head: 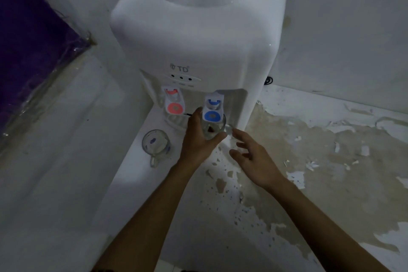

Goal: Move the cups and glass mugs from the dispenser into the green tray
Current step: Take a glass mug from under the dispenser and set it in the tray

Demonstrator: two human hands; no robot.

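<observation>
Now, left hand (199, 137): gripping glass cup (215, 131) under blue tap (212, 108).
Right hand (251, 157): open, just beside cup.
Glass mug (155, 144): left, nearer left hand.

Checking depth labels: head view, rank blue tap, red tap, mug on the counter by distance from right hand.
1. Blue tap: just up-left of the right hand, above the held glass.
2. Red tap: further left on the dispenser.
3. Mug: farthest left, on the counter.
</observation>
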